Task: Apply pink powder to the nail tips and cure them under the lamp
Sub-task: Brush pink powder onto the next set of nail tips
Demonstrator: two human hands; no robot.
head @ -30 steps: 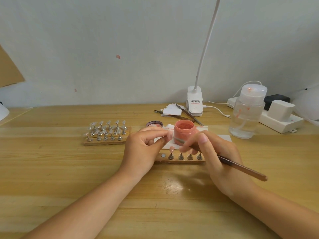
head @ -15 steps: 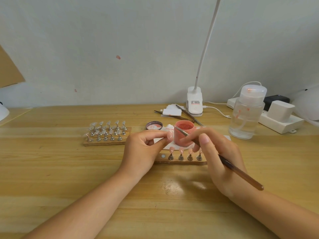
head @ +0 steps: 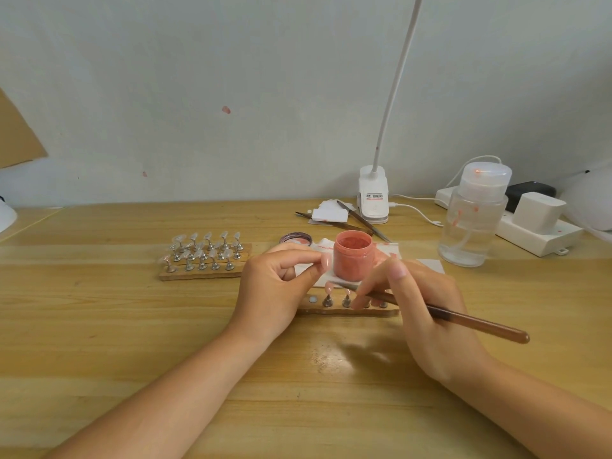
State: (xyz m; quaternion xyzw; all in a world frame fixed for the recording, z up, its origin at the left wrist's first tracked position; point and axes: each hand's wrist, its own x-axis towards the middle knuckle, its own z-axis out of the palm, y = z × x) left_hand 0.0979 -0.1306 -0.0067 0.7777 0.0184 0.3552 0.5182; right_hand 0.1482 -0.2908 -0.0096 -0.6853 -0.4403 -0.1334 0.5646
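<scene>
Right hand [head: 427,313] fingers pinching brush [head: 440,314]; left hand [head: 281,286] pinching nail tip [head: 326,262]. Tip light, thin, slippery: grip edges. Powder jar [head: 352,260] at 12 o'clock.

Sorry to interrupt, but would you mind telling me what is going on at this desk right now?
A person is putting pink powder on nail tips. The right hand holds a brush, its tip at the leftmost nail tip on the near wooden strip. The left hand, fingers curled, rests at the strip's left end. The open powder jar stands just behind. A second stand of clear tips waits to the left.
</scene>
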